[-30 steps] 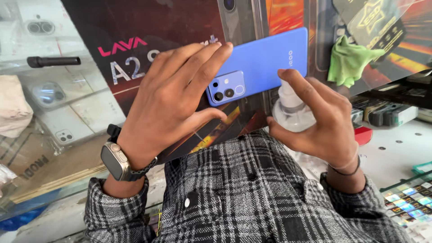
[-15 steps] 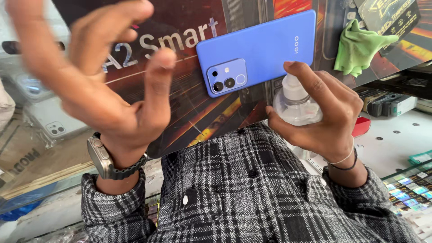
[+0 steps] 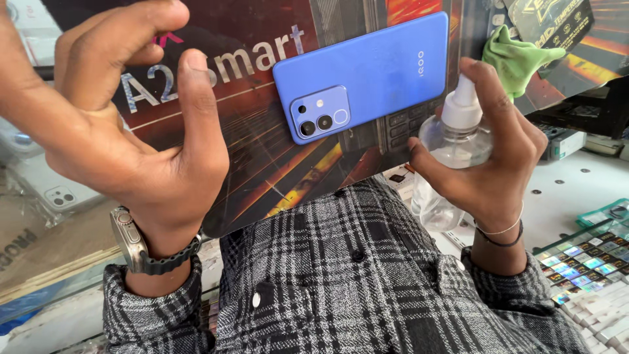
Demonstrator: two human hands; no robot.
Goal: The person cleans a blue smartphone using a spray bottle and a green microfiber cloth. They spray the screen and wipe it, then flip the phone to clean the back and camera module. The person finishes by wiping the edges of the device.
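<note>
A blue phone (image 3: pixel 373 72) lies back-up on a dark printed mat (image 3: pixel 262 170), its camera block toward me. My left hand (image 3: pixel 131 144) hovers to the left of the phone, raised close to the camera, fingers curled apart and holding nothing; a watch (image 3: pixel 131 242) is on its wrist. My right hand (image 3: pixel 504 177) grips a small clear spray bottle (image 3: pixel 458 141) just right of the phone, with the index finger over its white nozzle. A green cloth (image 3: pixel 517 56) lies crumpled beyond the bottle.
White phone cases (image 3: pixel 56 193) sit under glass at the left. A white perforated counter (image 3: pixel 570 190) runs to the right, with a tray of small colourful packets (image 3: pixel 590 259) at its lower edge. My plaid sleeves fill the bottom.
My left hand has let go of the blue phone and lifted away to the left, fingers spreading. The phone now rests alone on the mat. My right hand still holds the bottle.
</note>
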